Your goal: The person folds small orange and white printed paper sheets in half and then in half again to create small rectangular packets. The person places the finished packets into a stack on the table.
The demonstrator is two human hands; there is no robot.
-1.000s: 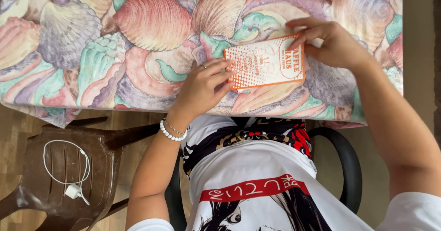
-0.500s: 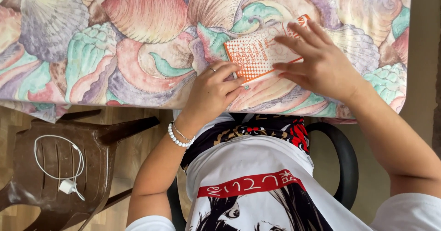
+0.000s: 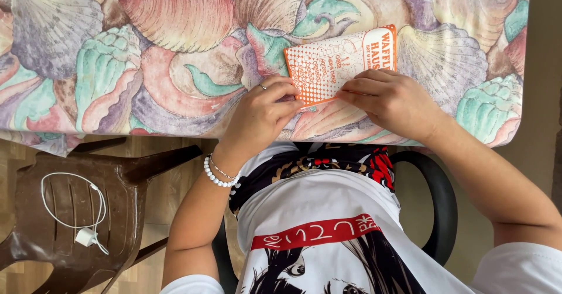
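Two bare hands meet at the near edge of a table. Nearest the viewer sits the person's lap in a white printed shirt, ringed by a dark chair back. At eight o'clock, a brown plastic chair (image 3: 64, 224) holds a white charger cable (image 3: 79, 212).

The left hand (image 3: 260, 115), wearing a bead bracelet and a ring, curls narrow and presses its fingertips on the near left corner of an orange-and-white paper (image 3: 339, 63). The right hand (image 3: 392, 101) lies half-closed, fingers pinching the paper's near edge at about six o'clock.

Half a second ago the right hand lay spread flat over the paper; now it has drawn back to the near edge, uncovering most of the sheet. The paper has also settled squarer. It lies flat on the shell-print tablecloth (image 3: 146, 54), at twelve o'clock from both hands.
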